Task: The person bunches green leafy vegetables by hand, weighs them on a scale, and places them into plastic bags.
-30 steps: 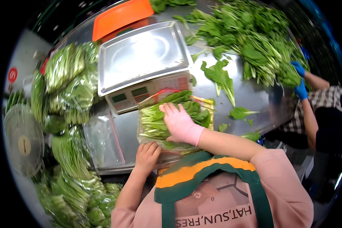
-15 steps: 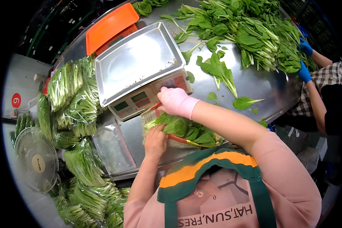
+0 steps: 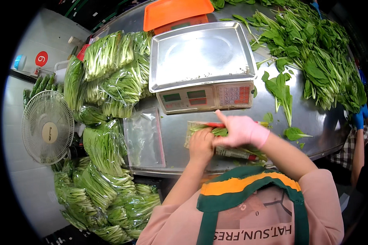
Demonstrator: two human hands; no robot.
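Observation:
A bunch of leafy greens (image 3: 220, 132) lies on a sheet of printed paper (image 3: 237, 153) with red edging, at the table's near side. My left hand (image 3: 202, 143), bare, has its fingers curled over the stem end of the bunch. In a pink glove, my right hand (image 3: 247, 130) rests over the leaves and paper, thumb and forefinger stretched apart; its other fingers are hidden. Just beyond the hands stands a weighing scale (image 3: 204, 98) with a bare metal pan (image 3: 200, 53).
Clear plastic bags (image 3: 145, 139) lie flat left of my hands. Bagged greens (image 3: 102, 143) are stacked further left, by a white fan (image 3: 49, 127). An orange scale (image 3: 178, 14) stands behind. Loose greens (image 3: 310, 61) heap at right, where a co-worker's blue-gloved hand (image 3: 359, 119) shows.
My right hand has come away from the scale's front and down onto the greens and paper. The paper now covers more of the leaves. The view has swung left.

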